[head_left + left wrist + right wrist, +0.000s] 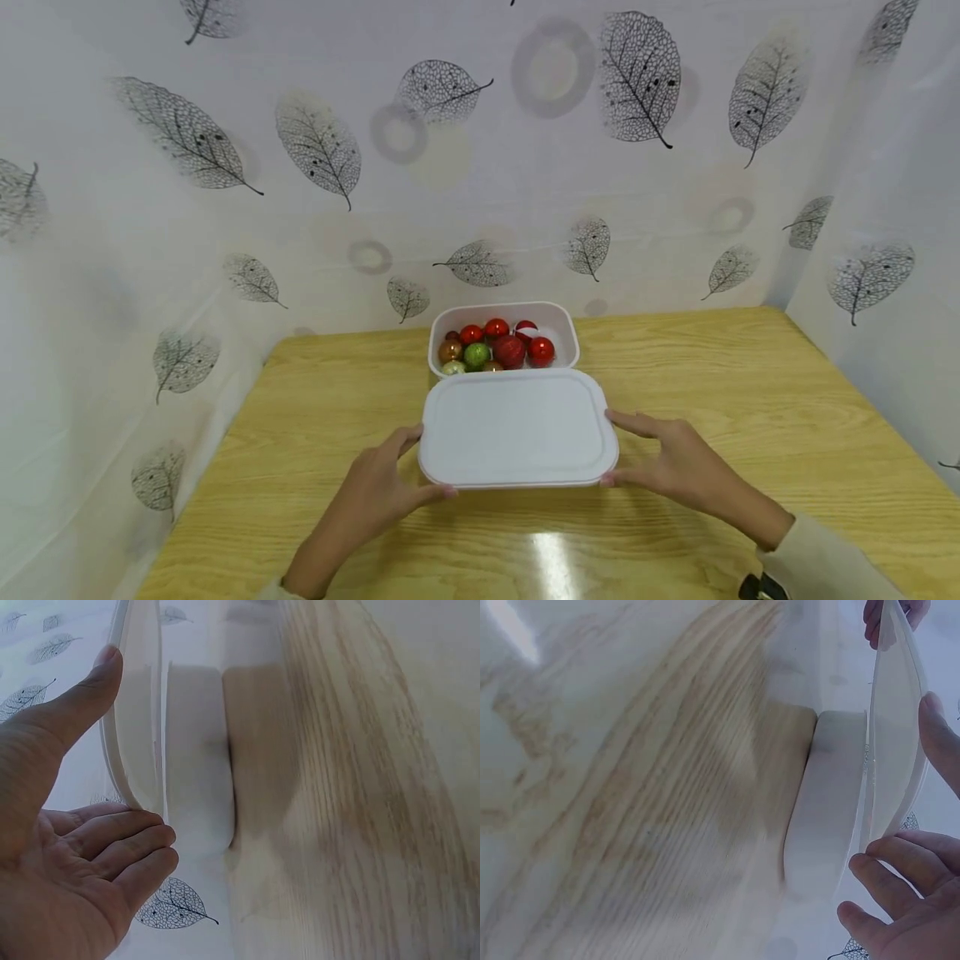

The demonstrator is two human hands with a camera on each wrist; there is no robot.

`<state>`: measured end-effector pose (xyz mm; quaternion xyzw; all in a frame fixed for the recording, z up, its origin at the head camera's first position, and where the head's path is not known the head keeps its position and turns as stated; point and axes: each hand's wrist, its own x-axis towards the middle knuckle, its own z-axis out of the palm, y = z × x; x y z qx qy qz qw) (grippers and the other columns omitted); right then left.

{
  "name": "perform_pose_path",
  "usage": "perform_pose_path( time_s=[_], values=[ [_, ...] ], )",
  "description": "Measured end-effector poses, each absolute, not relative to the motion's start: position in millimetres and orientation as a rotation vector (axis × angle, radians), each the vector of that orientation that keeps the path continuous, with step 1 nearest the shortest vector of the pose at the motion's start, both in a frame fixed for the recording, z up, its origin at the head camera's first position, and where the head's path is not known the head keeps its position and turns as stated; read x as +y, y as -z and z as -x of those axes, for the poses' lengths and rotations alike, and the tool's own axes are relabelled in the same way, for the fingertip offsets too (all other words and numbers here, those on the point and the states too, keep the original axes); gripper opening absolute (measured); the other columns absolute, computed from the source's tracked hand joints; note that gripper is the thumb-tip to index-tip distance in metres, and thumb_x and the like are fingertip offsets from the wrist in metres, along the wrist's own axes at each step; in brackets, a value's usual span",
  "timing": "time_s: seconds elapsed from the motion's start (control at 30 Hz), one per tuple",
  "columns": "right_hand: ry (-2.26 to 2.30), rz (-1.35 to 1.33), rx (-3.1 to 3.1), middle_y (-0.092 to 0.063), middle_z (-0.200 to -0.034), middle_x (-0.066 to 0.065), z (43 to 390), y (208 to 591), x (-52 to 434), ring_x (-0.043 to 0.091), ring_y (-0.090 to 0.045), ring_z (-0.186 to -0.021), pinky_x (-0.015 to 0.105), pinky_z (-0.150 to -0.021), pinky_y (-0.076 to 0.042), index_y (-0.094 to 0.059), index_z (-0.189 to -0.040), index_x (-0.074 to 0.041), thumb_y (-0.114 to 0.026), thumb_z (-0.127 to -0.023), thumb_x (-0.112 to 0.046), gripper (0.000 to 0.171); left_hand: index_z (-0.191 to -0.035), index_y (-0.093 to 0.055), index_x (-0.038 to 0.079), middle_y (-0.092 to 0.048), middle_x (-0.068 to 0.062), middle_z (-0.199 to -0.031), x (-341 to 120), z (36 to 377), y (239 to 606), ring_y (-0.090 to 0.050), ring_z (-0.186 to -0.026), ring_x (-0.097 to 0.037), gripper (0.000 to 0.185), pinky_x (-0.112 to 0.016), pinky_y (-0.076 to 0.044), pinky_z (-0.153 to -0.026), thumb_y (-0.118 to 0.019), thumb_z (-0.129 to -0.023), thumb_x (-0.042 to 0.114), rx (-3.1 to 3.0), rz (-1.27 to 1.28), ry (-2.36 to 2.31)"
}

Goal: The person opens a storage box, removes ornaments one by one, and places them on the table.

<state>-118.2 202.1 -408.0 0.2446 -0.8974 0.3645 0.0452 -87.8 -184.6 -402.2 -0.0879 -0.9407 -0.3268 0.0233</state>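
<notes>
White lid held level above tabletop, near edge of white container, covering its front part. Left hand grips lid's left edge, thumb on top, fingers curled under rim. Right hand grips right edge the same way, thumb over, fingers beneath. Container sits mid-tabletop toward the back, holding red, green & gold balls. Leaf-print curtain behind & on both sides.

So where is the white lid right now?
In the head view the white lid is at table centre, held between the left hand and right hand, just in front of the white container of baubles.
</notes>
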Motion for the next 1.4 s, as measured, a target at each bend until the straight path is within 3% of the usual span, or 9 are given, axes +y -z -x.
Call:
perform_pose_path(
  time_s=[0.27, 0.47, 0.67, 0.9, 1.4],
  values=[
    [-1.155, -0.754, -2.767, -0.066, -0.128, 0.018, 109.1, 410.0, 202.0, 0.056, -0.056, -0.119, 0.064, -0.095, -0.051, -0.066, -0.131, 0.002, -0.089, -0.069, -0.051, 0.085, -0.133, -0.061, 0.003, -0.067, -0.013, -0.13, -184.8, 78.6, 404.9, -0.062, -0.121, -0.036, 0.097, -0.051, -0.054, -0.101, -0.09, -0.06, 0.06, -2.978, 0.225, 0.961],
    [-1.151, -0.781, -2.781, -0.065, -0.129, 0.018, 106.3, 415.5, 200.6, 0.053, -0.058, -0.119, 0.062, -0.095, -0.052, -0.065, -0.13, 0.004, -0.088, -0.07, -0.053, 0.085, -0.133, -0.061, 0.002, -0.068, -0.014, -0.128, -185.7, 75.3, 409.1, -0.063, -0.118, -0.036, 0.096, -0.05, -0.056, -0.098, -0.09, -0.061, 0.058, -3.003, 0.232, 0.947],
    [-1.116, -0.821, -2.828, -0.065, -0.128, 0.023, 109.9, 421.9, 199.8, 0.04, -0.065, -0.114, 0.053, -0.093, -0.057, -0.063, -0.131, 0.007, -0.086, -0.071, -0.054, 0.088, -0.134, -0.061, 0.002, -0.067, -0.016, -0.129, -185.9, 75.1, 414.3, -0.062, -0.118, -0.039, 0.095, -0.054, -0.054, -0.099, -0.09, -0.063, 0.058, -3.036, 0.225, 0.969],
    [-1.118, -0.879, -2.857, -0.063, -0.129, 0.026, 116.2, 429.2, 199.7, 0.045, -0.062, -0.116, 0.055, -0.092, -0.057, -0.06, -0.132, 0.01, -0.085, -0.073, -0.054, 0.091, -0.136, -0.06, 0.002, -0.065, -0.017, -0.133, -186.4, 80.1, 421.9, -0.06, -0.121, -0.04, 0.096, -0.056, -0.052, -0.101, -0.088, -0.065, 0.06, -3.063, 0.271, 0.966],
    [-1.035, -0.865, -2.94, -0.062, -0.13, 0.027, 123.6, 440.3, 195.9, 0.045, -0.061, -0.118, 0.054, -0.097, -0.055, -0.059, -0.133, 0.01, -0.086, -0.071, -0.056, 0.095, -0.143, -0.052, -0.006, -0.058, -0.025, -0.138, -183.2, 87.8, 431.3, -0.058, -0.125, -0.041, 0.106, -0.053, -0.052, -0.102, -0.084, -0.068, 0.062, -3.152, 0.308, 0.926]
  ],
)
